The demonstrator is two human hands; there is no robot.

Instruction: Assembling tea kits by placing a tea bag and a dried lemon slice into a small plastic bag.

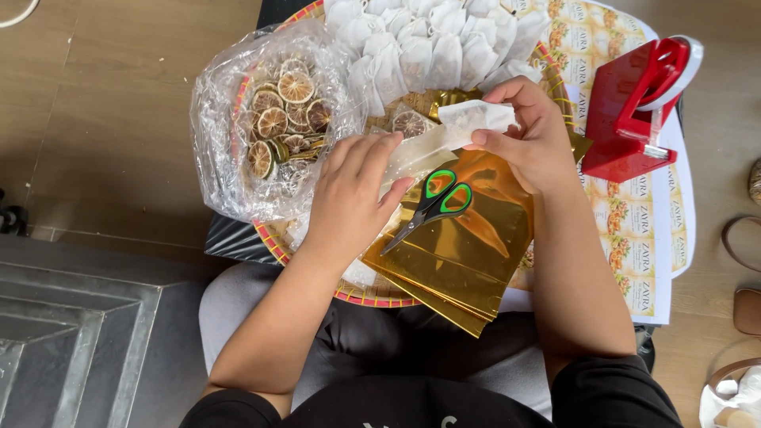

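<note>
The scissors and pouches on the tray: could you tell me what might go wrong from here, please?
The scissors lie loose on the slick gold pouches, close under the left hand; a nudge could slide them off. The pouches overhang the tray and may slip off. The sachet held by the right hand could tear.

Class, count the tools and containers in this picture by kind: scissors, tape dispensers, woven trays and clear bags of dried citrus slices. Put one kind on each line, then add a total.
Scissors: 1
Tape dispenser: 1
Woven tray: 1
Clear bag of dried citrus slices: 1
Total: 4
</note>
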